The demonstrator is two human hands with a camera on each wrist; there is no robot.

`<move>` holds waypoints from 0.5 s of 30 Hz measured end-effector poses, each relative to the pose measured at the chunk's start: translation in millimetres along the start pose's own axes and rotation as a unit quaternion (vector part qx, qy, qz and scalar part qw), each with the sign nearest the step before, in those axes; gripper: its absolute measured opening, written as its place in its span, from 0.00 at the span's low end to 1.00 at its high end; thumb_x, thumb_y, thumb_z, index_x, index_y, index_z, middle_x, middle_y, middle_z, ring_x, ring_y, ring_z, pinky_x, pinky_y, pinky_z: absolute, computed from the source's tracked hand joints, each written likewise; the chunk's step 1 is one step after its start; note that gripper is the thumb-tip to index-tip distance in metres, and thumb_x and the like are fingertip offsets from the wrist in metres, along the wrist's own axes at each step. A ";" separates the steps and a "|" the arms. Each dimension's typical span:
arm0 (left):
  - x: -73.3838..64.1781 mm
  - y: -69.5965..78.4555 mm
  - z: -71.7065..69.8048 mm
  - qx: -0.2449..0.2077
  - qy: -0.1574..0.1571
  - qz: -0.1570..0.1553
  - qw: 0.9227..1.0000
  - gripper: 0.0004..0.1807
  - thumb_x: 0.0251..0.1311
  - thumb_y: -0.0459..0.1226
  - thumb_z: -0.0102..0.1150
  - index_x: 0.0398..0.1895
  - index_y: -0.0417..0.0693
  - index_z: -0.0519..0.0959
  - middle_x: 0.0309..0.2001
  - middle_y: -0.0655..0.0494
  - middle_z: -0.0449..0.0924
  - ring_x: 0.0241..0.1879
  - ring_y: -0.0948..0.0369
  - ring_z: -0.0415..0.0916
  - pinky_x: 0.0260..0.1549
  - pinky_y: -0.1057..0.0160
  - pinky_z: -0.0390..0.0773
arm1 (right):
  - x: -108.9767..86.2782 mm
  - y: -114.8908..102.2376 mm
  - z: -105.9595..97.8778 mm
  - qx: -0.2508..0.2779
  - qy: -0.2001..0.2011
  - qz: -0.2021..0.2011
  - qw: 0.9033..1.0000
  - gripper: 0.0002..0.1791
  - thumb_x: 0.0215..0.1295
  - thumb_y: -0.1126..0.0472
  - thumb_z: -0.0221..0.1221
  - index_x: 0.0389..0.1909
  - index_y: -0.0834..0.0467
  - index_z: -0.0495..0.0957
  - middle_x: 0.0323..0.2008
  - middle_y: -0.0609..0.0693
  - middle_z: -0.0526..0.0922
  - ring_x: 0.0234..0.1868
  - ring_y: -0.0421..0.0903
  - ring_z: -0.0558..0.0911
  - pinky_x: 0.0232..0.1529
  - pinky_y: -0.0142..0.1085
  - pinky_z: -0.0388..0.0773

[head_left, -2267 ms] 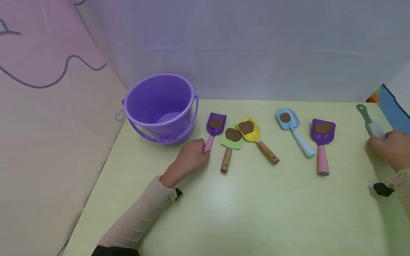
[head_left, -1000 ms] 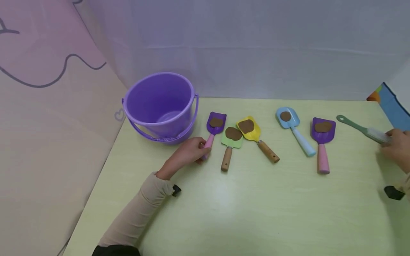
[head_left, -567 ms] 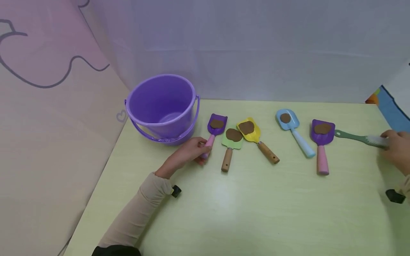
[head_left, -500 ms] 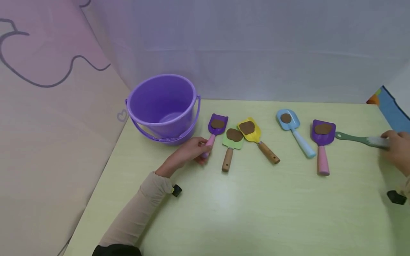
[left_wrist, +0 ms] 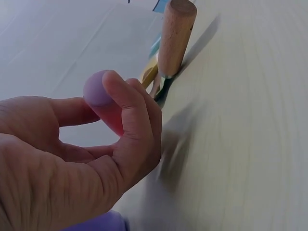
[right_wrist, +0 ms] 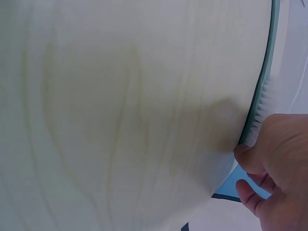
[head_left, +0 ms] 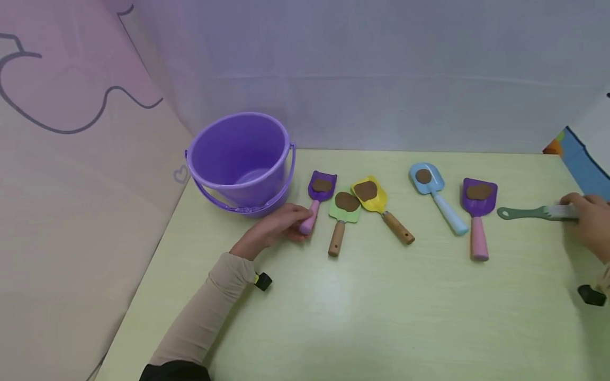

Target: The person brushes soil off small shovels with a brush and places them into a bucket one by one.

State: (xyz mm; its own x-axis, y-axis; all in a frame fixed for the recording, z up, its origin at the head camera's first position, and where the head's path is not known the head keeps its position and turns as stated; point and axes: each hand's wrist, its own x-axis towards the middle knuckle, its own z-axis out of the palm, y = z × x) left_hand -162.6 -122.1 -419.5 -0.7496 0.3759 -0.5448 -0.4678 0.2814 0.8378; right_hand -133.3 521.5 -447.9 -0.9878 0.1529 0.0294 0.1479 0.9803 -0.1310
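Note:
My left hand (head_left: 271, 230) holds the pink handle of a small purple toy shovel (head_left: 326, 193), whose blade bears a brown patch. In the left wrist view, curled fingers wrap one side of the rounded handle end (left_wrist: 98, 89) and the thumb meets the other. At the far right, my right hand (head_left: 591, 222) pinches the bristle end of a green brush (head_left: 526, 213), its holed handle pointing left. The right wrist view shows the brush's green back (right_wrist: 262, 79) and clear bristles, with the fingertips hiding its end.
A purple bucket (head_left: 282, 185) stands behind my left hand. Rightward lie a green shovel (head_left: 336, 238), a yellow shovel (head_left: 398, 227), a blue shovel (head_left: 450, 213) and a larger purple shovel (head_left: 479, 238), each with a brown patch. A cloth wall (head_left: 405, 106) borders the table's back edge.
The brush has swung from pointing away to lying nearly sideways, its handle end toward the larger purple shovel. My left fingers have shifted on the pink handle, so its end now shows.

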 end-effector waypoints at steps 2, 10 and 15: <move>1.5 -0.3 -0.2 -0.010 0.002 -0.004 1.000 0.17 0.79 0.37 0.50 0.56 0.30 0.77 0.35 0.53 0.77 0.29 0.64 0.78 0.30 0.70 0.84 | -0.5 -0.4 -0.1 -0.003 0.001 -0.009 1.000 0.27 0.56 0.88 0.48 0.57 0.70 0.62 0.56 0.81 0.59 0.58 0.81 0.62 0.59 0.73 0.63; 2.9 -1.8 -0.4 -0.026 -0.005 -0.001 1.000 0.21 0.79 0.36 0.50 0.65 0.28 0.72 0.39 0.53 0.76 0.34 0.64 0.79 0.35 0.69 0.86 | -0.5 -2.4 1.6 -0.013 -0.016 -0.008 1.000 0.28 0.58 0.87 0.45 0.60 0.68 0.62 0.59 0.80 0.58 0.62 0.81 0.58 0.63 0.74 0.59; 3.0 -4.5 -2.4 -0.030 -0.013 0.000 0.999 0.22 0.79 0.37 0.50 0.67 0.29 0.72 0.39 0.53 0.76 0.35 0.65 0.79 0.35 0.70 0.86 | -6.6 -13.4 1.8 -0.005 -0.003 0.058 0.998 0.34 0.58 0.85 0.45 0.69 0.73 0.55 0.64 0.84 0.56 0.65 0.80 0.59 0.62 0.72 0.64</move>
State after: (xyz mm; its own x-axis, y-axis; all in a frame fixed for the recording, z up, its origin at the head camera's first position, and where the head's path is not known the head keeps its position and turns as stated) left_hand -163.9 -124.4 -424.8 -0.7369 0.3994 -0.5453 -0.4962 0.2282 0.8377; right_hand -128.8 507.1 -448.2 -0.9645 0.2641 0.0079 0.2611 0.9575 -0.1226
